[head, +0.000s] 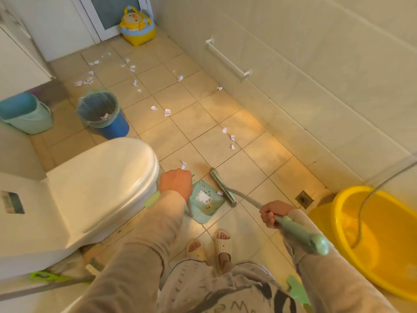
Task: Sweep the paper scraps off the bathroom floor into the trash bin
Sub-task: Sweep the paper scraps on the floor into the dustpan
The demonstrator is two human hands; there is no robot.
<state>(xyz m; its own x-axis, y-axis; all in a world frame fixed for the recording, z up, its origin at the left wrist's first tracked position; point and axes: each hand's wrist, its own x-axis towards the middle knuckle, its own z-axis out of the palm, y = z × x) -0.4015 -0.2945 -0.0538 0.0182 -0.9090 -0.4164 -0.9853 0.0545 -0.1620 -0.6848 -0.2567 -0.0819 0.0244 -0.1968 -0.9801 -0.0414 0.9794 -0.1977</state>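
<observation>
Many crumpled white paper scraps [167,112] litter tiles (both grips clench handles: dustpan [204,201], broom [223,188]).

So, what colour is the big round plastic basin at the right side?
Bright yellow plastic basin, clearest in the head view.

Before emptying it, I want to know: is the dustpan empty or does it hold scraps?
Not empty: the dustpan holds a white paper scrap and small debris.
</observation>
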